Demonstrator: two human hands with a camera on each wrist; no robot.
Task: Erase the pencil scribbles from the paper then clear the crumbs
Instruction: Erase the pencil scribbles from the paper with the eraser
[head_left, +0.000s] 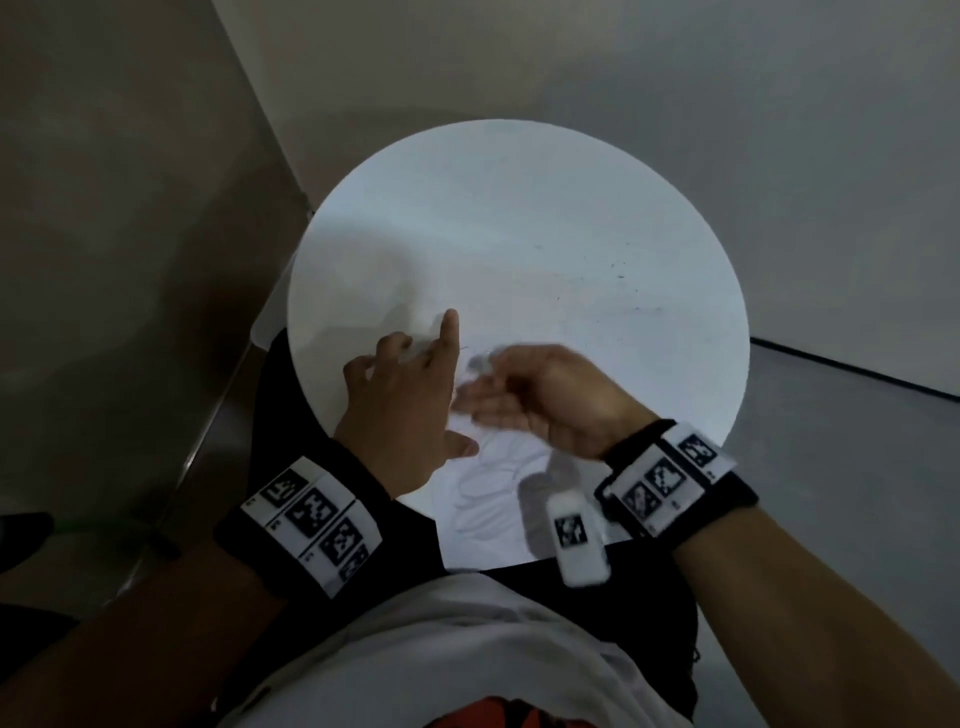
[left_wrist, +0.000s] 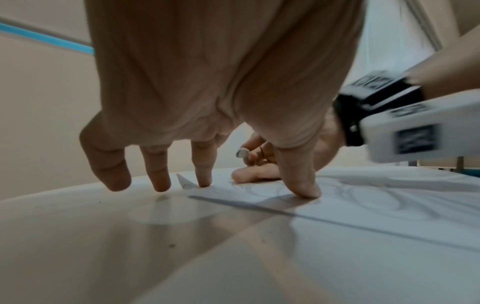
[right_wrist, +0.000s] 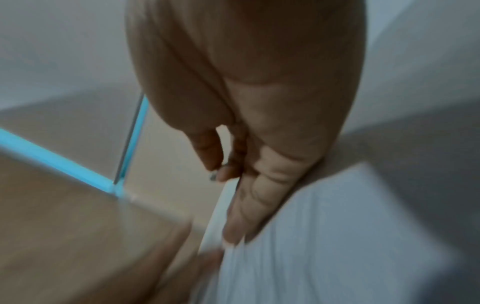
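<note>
A white paper (head_left: 493, 499) with faint pencil loops lies at the near edge of the round white table (head_left: 519, 234). My left hand (head_left: 410, 389) is spread over the paper's left edge. Its fingertips (left_wrist: 205, 182) and thumb press down on the sheet. My right hand (head_left: 519, 395) is blurred with motion just right of the left hand. It pinches a small pale eraser (left_wrist: 241, 153) between thumb and fingers, and its little-finger edge rests on the paper (right_wrist: 324, 236). Small dark specks (head_left: 621, 267) lie scattered on the table's far right part.
The table stands in a corner between two pale walls, with floor on both sides. A white tagged camera unit (head_left: 576, 540) on my right wrist hangs over the paper's near edge. My lap is directly below the table's front rim.
</note>
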